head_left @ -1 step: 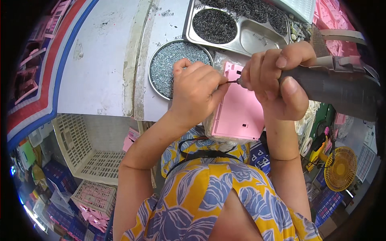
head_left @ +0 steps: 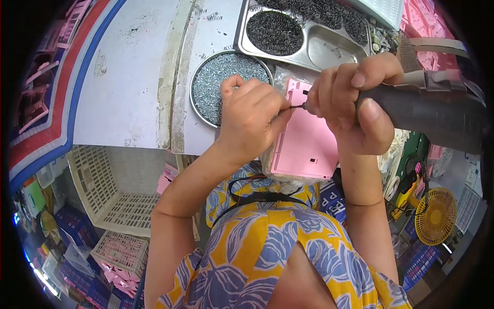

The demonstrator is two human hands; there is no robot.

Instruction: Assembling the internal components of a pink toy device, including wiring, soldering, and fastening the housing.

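My right hand [head_left: 355,105] is wrapped round a dark electric screwdriver [head_left: 424,110], held level with its thin bit [head_left: 297,106] pointing left. At the tip of that bit, the thumb and forefinger of my left hand [head_left: 252,116] are pinched together. Whatever they hold is hidden between the fingertips. Below both hands lies a flat pink plastic panel [head_left: 306,147] with small rectangular holes, on a wrapped block. Partly behind my left hand, a round metal dish [head_left: 193,98] is full of small silvery screws [head_left: 211,85].
A steel tray [head_left: 313,61] at the back holds dark coil springs [head_left: 275,33]; a few loose springs lie on the white table [head_left: 123,82]. A cream crate [head_left: 103,206] stands below the table at left. To the right is a yellow fan [head_left: 436,216]. Pink parts [head_left: 427,26] are piled far right.
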